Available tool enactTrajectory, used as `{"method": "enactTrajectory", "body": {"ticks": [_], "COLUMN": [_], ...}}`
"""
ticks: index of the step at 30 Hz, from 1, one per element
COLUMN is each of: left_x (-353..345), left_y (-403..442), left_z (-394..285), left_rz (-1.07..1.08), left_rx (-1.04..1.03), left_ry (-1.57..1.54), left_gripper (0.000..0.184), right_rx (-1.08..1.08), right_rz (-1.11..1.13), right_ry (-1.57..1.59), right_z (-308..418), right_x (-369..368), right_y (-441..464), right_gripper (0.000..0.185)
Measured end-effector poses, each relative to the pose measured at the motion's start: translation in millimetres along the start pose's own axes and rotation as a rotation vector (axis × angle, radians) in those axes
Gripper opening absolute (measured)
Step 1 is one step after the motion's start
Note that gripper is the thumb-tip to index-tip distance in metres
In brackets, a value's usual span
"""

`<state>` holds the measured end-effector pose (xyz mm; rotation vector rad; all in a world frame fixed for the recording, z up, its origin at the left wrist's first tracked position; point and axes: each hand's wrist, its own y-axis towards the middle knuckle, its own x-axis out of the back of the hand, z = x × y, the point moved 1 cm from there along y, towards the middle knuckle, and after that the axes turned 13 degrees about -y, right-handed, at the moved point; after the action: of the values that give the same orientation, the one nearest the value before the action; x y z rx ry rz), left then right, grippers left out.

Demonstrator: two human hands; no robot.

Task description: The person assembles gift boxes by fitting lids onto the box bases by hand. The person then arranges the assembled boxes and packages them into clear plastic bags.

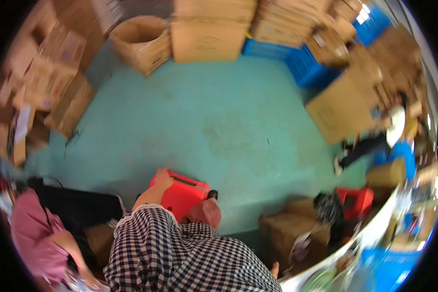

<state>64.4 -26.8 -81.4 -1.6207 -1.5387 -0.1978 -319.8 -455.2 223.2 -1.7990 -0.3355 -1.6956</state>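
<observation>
My left hand (163, 179) grips the upper edge of a red plastic stool (179, 198), which has a dark slot along its far edge. Its fingers are bent over that edge, and the stool's lower part is hidden behind my checked clothing. Close beside the stool are a dusky red cloth-like shape (204, 212) and a small dark object I cannot make out. Only a bit of my right hand (275, 269) shows at the edge of the checked cloth, near a cardboard box (297, 233); most of its fingers are hidden.
Cardboard boxes (211, 39) and a round carton (142, 43) line the far side. Blue crates (306, 68) stand at the right. A person in pink (36, 233) is at my left, another (374, 141) at far right. A cluttered worktable (379, 228) lies lower right.
</observation>
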Motion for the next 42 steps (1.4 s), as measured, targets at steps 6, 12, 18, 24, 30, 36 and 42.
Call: {"method": "enactTrajectory", "body": {"ticks": [6,12,18,24,30,36,42], "left_x": [55.4,182.1,341.5,196.8,122.1,103.7,25.0], "left_y": [-49.3,-32.7,-62.9,-108.4,14.4,61.2,-153.0], "left_z": [157.9,27.0,8.1,63.9,60.8,-31.5,-112.4], "left_rz": [0.082,-0.486,-0.946,-1.094,-0.619,-0.487,-1.139], "left_rx": [0.574,0.426,0.613,1.401,1.233,1.53,1.651], "left_ry": [-0.136,-0.894,-0.813,-0.475,-0.76,-1.254,-1.932], "left_gripper": [0.089,0.084,0.06,0.046,0.044,0.035,0.009], "right_rx": [0.828,1.127,1.355,1.502,1.684,1.494,1.903], "right_rz": [0.258,0.574,0.418,0.167,-0.067,0.252,0.222], "right_ry": [-0.516,-0.177,-1.025,-0.719,-0.749,-0.565,-0.195], "right_z": [296.6,589.9,902.0,1361.6,1582.7,1645.1,1546.1], "right_x": [-6.4,-73.9,-155.5,-320.5,-386.7,-427.4,-414.3], "right_y": [211.2,303.8,459.0,480.3,343.0,355.4,296.4], "right_gripper": [0.08,0.066,0.114,0.098,0.123,0.114,0.036]}}
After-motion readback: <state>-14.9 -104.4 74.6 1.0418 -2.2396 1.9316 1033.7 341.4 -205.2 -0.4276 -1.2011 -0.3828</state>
